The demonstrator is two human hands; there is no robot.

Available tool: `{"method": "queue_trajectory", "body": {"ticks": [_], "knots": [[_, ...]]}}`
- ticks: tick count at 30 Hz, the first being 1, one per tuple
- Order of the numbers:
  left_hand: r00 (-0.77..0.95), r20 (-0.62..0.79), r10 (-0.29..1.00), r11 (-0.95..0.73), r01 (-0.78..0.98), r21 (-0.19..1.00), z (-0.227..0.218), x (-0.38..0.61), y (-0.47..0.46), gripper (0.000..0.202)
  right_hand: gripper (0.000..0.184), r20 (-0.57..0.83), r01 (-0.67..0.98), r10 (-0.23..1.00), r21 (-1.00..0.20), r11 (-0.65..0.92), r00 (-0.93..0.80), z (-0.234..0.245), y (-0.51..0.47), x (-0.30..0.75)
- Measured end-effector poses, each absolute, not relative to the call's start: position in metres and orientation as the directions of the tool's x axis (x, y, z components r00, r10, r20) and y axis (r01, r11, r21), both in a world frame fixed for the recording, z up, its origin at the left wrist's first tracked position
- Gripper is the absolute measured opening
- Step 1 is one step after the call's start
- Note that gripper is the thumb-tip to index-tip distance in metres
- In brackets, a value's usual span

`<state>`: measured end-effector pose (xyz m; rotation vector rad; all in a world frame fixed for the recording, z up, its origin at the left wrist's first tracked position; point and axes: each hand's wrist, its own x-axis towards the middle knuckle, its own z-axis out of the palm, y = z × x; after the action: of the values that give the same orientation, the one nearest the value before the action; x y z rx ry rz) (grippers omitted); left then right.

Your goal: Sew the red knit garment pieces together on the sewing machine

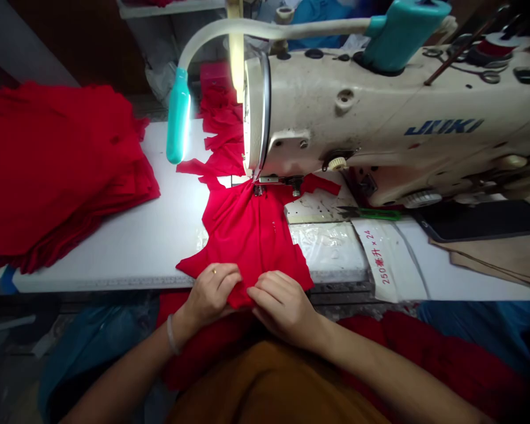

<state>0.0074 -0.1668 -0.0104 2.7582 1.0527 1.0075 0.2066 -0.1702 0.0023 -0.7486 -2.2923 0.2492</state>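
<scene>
A red knit garment [251,241] lies on the white sewing table [172,235], its far end under the presser foot [269,185] of a cream Juki sewing machine [380,112]. My left hand [211,294], with a ring and a bangle, pinches a fold of the red cloth at its near edge. My right hand [282,306] lies just beside it, fingers gathered on the same cloth. The needle area is partly hidden by the machine head and the fabric.
A thick stack of red garments [57,171] sits at the table's left. A teal gooseneck lamp [179,115] shines by the machine head. Green-handled snips [371,213], a phone [481,219] and a printed paper label [388,262] lie to the right. Red cloth [424,353] rests below the table edge.
</scene>
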Motion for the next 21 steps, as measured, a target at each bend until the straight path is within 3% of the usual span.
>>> {"method": "queue_trajectory", "body": {"ticks": [2,4,6,8,10,12,15,21], "knots": [[0.538,0.492,0.685,-0.689,0.697,0.196,-0.017,0.016,-0.161,0.048,0.022,0.570,0.430,0.595,-0.413,0.803,-0.566,-0.001,-0.176,0.204],[0.527,0.438,0.728,-0.635,0.759,0.143,-0.021,0.025,-0.156,0.040,0.018,0.603,0.389,0.561,-0.404,0.828,-0.567,-0.001,-0.176,0.206],[0.507,0.449,0.736,-0.611,0.782,0.120,-0.022,0.030,-0.150,0.034,0.012,0.629,0.359,0.521,-0.377,0.854,-0.578,-0.001,-0.170,0.212],[0.487,0.493,0.721,-0.617,0.775,0.138,-0.021,0.032,-0.144,0.029,0.020,0.623,0.414,0.521,-0.323,0.851,-0.584,-0.004,-0.161,0.222],[0.468,0.517,0.716,-0.641,0.734,0.224,-0.015,0.028,-0.139,0.027,0.023,0.600,0.527,0.532,-0.206,0.825,-0.598,-0.012,-0.153,0.233],[0.432,0.509,0.745,-0.648,0.652,0.394,-0.002,0.021,-0.135,0.026,0.022,0.578,0.594,0.519,-0.073,0.801,-0.630,-0.021,-0.150,0.243],[0.383,0.457,0.803,-0.595,0.563,0.574,0.020,0.014,-0.134,0.028,0.025,0.560,0.600,0.492,0.012,0.800,-0.667,-0.034,-0.156,0.251],[0.574,0.402,0.713,-0.698,0.633,0.335,0.008,0.027,-0.146,0.029,0.020,0.594,0.584,0.487,-0.035,0.811,-0.641,-0.044,-0.162,0.254]]}}
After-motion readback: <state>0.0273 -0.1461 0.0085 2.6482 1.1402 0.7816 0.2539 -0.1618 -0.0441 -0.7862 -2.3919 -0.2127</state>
